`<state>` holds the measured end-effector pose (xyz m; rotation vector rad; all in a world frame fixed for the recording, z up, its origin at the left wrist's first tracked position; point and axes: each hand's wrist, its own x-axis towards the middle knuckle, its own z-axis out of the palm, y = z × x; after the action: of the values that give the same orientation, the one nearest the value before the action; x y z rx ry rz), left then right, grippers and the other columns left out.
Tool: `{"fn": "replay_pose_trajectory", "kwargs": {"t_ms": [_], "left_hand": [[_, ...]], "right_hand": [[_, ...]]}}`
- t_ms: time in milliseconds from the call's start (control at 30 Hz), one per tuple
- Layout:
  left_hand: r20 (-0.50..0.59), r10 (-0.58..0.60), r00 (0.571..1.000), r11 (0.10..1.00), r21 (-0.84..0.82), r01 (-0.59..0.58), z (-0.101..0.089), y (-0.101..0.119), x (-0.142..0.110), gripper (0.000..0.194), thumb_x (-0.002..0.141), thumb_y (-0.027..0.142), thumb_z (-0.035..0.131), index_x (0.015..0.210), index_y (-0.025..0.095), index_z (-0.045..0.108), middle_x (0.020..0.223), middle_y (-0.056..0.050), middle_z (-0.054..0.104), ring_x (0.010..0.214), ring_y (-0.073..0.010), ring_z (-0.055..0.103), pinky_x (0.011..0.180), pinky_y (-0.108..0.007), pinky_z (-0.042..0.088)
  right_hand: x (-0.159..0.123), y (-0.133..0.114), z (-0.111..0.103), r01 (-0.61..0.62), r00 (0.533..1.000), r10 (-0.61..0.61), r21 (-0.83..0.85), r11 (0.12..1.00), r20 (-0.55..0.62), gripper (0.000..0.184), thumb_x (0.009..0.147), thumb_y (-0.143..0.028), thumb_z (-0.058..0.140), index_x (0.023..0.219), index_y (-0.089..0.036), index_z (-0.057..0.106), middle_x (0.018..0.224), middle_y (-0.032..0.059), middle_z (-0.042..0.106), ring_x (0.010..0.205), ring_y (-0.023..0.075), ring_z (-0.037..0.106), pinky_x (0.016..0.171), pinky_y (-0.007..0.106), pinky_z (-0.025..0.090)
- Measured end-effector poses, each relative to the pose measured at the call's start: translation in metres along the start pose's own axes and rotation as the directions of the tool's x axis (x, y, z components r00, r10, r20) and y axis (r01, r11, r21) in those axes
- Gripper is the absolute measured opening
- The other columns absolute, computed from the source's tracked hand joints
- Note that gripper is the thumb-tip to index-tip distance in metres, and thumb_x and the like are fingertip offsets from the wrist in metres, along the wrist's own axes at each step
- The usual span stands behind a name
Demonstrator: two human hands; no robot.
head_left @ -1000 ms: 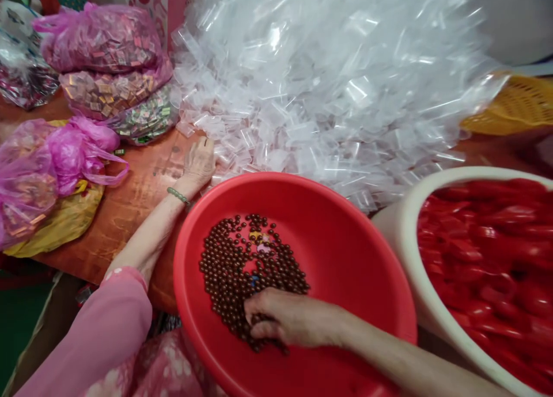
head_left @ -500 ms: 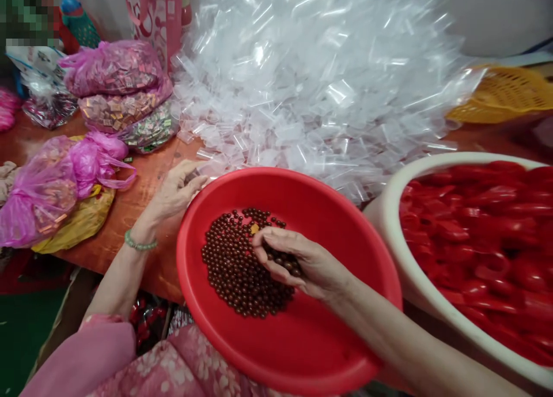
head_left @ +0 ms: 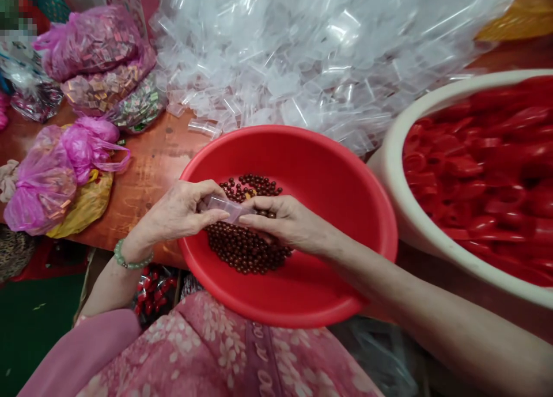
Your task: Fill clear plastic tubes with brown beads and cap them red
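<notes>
My left hand [head_left: 184,210], with a green bead bracelet [head_left: 130,259] on its wrist, pinches a small clear plastic sleeve [head_left: 233,210] between thumb and fingers. My right hand [head_left: 290,221] is curled around several shiny brown balls, and its fingertips meet the sleeve's right end. Both hands are over a red basin [head_left: 328,296]. Under them a heap of small brown balls [head_left: 248,253] lies on the basin's left side, with a small yellow-orange piece [head_left: 250,193] among them, partly covered by my right fingers.
Behind the basin rises a large pile of clear plastic sleeves [head_left: 294,91]. A white tub [head_left: 391,155] of red plastic parts [head_left: 475,184] stands at the right. Tied pink bags [head_left: 93,45] of small pieces and a yellow bag [head_left: 88,207] lie on the wooden table [head_left: 166,149] at left.
My left hand has come from the edge of the sleeve pile to over the basin, now with a sleeve in it. My right hand has shifted left to meet it. The view has tilted down.
</notes>
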<state>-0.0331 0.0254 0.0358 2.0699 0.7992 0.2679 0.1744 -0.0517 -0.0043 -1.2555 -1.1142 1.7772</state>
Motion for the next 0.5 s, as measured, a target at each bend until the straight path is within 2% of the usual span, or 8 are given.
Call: {"fn": "replay_pose_trajectory", "kwargs": {"t_ms": [67, 200, 233, 333, 400, 500], "left_hand": [[-0.023, -0.015, 1.0, 0.999, -0.035, 0.014, 0.002, 0.004, 0.0, 0.016, 0.084, 0.029, 0.065, 0.088, 0.014, 0.067, 0.063, 0.002, 0.06, 0.055, -0.0078, 0.049, 0.051, -0.019, 0.037], [-0.228, -0.047, 0.972, 0.99, -0.139, 0.015, 0.0, 0.009, -0.001, 0.015, 0.081, 0.028, 0.065, 0.088, 0.016, 0.067, 0.057, 0.004, 0.052, 0.049, -0.007, 0.041, 0.046, -0.02, 0.031], [-0.249, -0.056, 0.967, 0.987, -0.159, 0.016, 0.0, 0.009, -0.001, 0.016, 0.08, 0.028, 0.066, 0.091, 0.016, 0.068, 0.057, 0.005, 0.051, 0.049, -0.0071, 0.04, 0.046, -0.02, 0.03], [-0.218, -0.069, 0.973, 0.987, -0.154, 0.035, -0.001, 0.009, -0.001, 0.02, 0.081, 0.028, 0.066, 0.097, 0.017, 0.068, 0.057, 0.005, 0.049, 0.049, -0.007, 0.038, 0.046, -0.02, 0.03], [-0.256, -0.079, 0.963, 0.986, -0.16, 0.039, 0.0, 0.008, 0.0, 0.017, 0.08, 0.027, 0.065, 0.093, 0.017, 0.068, 0.059, 0.005, 0.05, 0.051, -0.0066, 0.039, 0.047, -0.019, 0.03], [-0.312, -0.093, 0.946, 0.979, -0.201, 0.03, 0.0, 0.005, -0.001, 0.012, 0.078, 0.027, 0.067, 0.085, 0.017, 0.066, 0.062, 0.004, 0.053, 0.053, -0.0065, 0.041, 0.047, -0.019, 0.03]], "right_hand": [[-0.001, 0.002, 0.001, 0.012, 1.0, -0.012, -0.007, 1.0, -0.014, 0.029, 0.078, -0.044, 0.072, 0.083, -0.016, 0.069, 0.05, -0.0074, 0.05, 0.039, 0.0024, 0.036, 0.037, 0.017, 0.02], [-0.002, 0.005, -0.005, -0.068, 0.998, 0.066, 0.112, 0.991, 0.02, 0.038, 0.073, -0.051, 0.075, 0.082, -0.015, 0.065, 0.043, -0.0094, 0.045, 0.035, 0.0027, 0.034, 0.035, 0.018, 0.019], [-0.001, 0.005, -0.007, -0.093, 0.996, 0.09, 0.151, 0.984, 0.026, 0.041, 0.07, -0.052, 0.077, 0.082, -0.015, 0.065, 0.043, -0.0094, 0.046, 0.035, 0.0025, 0.034, 0.035, 0.017, 0.018], [0.002, 0.006, -0.01, -0.161, 0.987, 0.156, 0.267, 0.95, 0.042, 0.045, 0.066, -0.052, 0.081, 0.085, -0.015, 0.065, 0.047, -0.0087, 0.049, 0.034, 0.0019, 0.034, 0.033, 0.017, 0.015], [0.007, 0.006, -0.011, -0.185, 0.98, 0.197, 0.34, 0.922, -0.001, 0.045, 0.063, -0.048, 0.084, 0.089, -0.014, 0.067, 0.052, -0.0075, 0.052, 0.035, 0.0017, 0.035, 0.032, 0.016, 0.013], [0.013, 0.006, -0.015, -0.176, 0.958, 0.256, 0.432, 0.884, -0.133, 0.041, 0.065, -0.039, 0.085, 0.093, -0.013, 0.069, 0.058, -0.0055, 0.055, 0.039, 0.0014, 0.039, 0.032, 0.014, 0.013]]}}
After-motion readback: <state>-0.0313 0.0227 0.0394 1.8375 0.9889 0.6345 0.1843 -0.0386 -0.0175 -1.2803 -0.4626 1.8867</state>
